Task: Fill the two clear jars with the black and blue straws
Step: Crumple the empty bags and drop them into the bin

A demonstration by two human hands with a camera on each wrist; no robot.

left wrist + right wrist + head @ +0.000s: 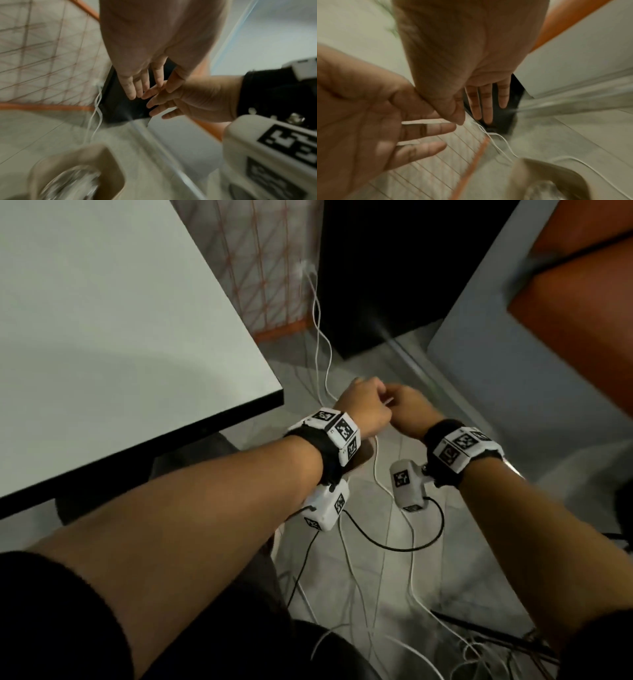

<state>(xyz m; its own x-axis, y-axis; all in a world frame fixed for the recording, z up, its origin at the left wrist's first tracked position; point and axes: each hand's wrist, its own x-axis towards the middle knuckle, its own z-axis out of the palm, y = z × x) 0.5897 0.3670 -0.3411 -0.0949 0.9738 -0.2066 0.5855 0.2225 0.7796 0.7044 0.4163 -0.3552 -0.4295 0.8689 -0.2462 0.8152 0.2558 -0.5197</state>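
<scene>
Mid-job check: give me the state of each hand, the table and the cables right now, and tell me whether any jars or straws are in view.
left hand: fingers straight, spread, holding nothing
right hand: fingers straight, empty, close beside the left
table: nothing on the part in view
white cables: loose on the floor
jars, straws: none in view

A pale desk [113, 320] with a dark edge fills the upper left. White cables [322, 337] and a black cable [387, 546] trail over the tiled floor [376, 594]. An orange-framed grid panel [267, 275] stands behind.
</scene>
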